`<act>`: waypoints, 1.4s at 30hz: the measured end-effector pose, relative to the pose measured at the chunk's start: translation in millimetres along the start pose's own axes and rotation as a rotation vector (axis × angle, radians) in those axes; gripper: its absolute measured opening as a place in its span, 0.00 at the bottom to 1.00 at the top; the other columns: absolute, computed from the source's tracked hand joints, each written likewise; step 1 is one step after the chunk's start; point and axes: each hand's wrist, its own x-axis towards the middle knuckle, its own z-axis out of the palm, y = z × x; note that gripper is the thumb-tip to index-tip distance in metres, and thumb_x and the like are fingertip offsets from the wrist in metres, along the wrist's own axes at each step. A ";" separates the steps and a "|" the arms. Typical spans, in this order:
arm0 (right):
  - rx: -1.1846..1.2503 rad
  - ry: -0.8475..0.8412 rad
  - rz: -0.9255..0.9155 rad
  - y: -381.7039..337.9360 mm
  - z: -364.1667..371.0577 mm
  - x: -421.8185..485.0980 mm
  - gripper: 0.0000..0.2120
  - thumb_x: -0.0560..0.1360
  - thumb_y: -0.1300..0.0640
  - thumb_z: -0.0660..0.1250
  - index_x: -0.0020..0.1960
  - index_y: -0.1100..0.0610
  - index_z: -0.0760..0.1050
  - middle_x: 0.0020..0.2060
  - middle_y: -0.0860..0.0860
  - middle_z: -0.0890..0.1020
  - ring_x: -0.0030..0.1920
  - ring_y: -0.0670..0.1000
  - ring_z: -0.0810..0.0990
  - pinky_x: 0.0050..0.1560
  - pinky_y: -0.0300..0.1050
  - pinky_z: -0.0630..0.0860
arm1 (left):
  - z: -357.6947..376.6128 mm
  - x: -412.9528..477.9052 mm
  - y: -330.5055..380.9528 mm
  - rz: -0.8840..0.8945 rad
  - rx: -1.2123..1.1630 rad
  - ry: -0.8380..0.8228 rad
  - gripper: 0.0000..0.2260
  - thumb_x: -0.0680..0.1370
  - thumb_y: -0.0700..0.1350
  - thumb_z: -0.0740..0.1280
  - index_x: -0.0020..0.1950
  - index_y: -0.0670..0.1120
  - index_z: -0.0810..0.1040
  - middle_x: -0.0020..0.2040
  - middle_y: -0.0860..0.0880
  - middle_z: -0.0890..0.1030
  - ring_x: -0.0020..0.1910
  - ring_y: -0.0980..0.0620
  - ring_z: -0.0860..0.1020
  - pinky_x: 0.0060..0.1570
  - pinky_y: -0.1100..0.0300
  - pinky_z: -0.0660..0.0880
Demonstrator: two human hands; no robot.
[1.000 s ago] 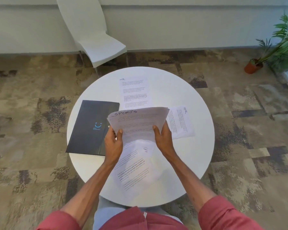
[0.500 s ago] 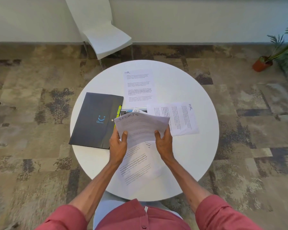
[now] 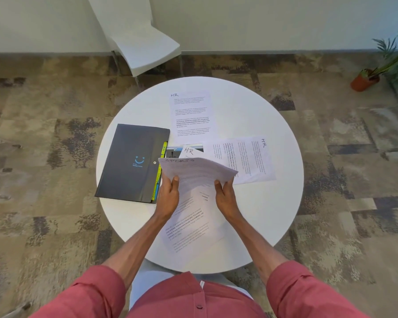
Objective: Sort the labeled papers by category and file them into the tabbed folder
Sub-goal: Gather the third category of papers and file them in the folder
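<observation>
I hold a stack of papers (image 3: 197,172) above the round white table (image 3: 274,203); its top sheet is labeled SPORTS. My left hand (image 3: 169,197) grips the stack's left edge and my right hand (image 3: 225,198) grips its right edge. A closed dark tabbed folder (image 3: 131,164) with coloured tabs along its right side lies to the left. An HR sheet (image 3: 192,115) lies at the far middle, another HR sheet (image 3: 246,158) lies sideways at the right, and a third HR paper (image 3: 190,151) peeks out behind the stack. One more printed sheet (image 3: 191,228) lies under my hands.
A white chair (image 3: 143,44) stands beyond the table against the wall. A potted plant (image 3: 377,72) sits on the patterned carpet at the far right.
The stack has been lowered and tilted flatter, uncovering the third HR paper and the sideways HR sheet. My view has shifted so the table sits lower in frame.
</observation>
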 end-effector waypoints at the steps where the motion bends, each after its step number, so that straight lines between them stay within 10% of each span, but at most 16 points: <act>1: -0.006 -0.002 0.009 0.2 -1.4 0.1 0.24 0.88 0.52 0.57 0.79 0.40 0.52 0.72 0.44 0.71 0.66 0.43 0.74 0.72 0.48 0.71 | -0.2 1.9 1.5 0.013 0.002 0.004 0.22 0.91 0.48 0.56 0.85 0.48 0.59 0.72 0.50 0.76 0.71 0.54 0.75 0.69 0.56 0.76; 7: -0.056 0.012 -0.047 -7.0 -26.6 11.5 0.08 0.87 0.48 0.59 0.61 0.51 0.65 0.57 0.46 0.82 0.56 0.51 0.83 0.59 0.58 0.81 | -1.8 8.5 12.4 0.102 0.026 0.013 0.20 0.90 0.44 0.58 0.83 0.46 0.63 0.71 0.51 0.78 0.66 0.64 0.77 0.58 0.75 0.74; 17: 0.016 -0.301 0.315 -33.5 -62.3 42.9 0.14 0.86 0.49 0.64 0.70 0.48 0.75 0.58 0.46 0.88 0.58 0.51 0.87 0.55 0.56 0.83 | -1.4 17.8 -5.8 -0.096 0.000 -0.056 0.16 0.86 0.40 0.60 0.74 0.50 0.73 0.66 0.54 0.82 0.62 0.58 0.82 0.65 0.47 0.79; 42: -0.030 -0.309 0.362 -20.4 -47.4 82.9 0.10 0.86 0.54 0.64 0.66 0.49 0.78 0.56 0.49 0.88 0.55 0.55 0.88 0.53 0.61 0.85 | -21.4 73.2 -26.4 -0.232 0.097 0.029 0.07 0.86 0.48 0.62 0.59 0.51 0.79 0.56 0.47 0.87 0.51 0.47 0.85 0.49 0.50 0.81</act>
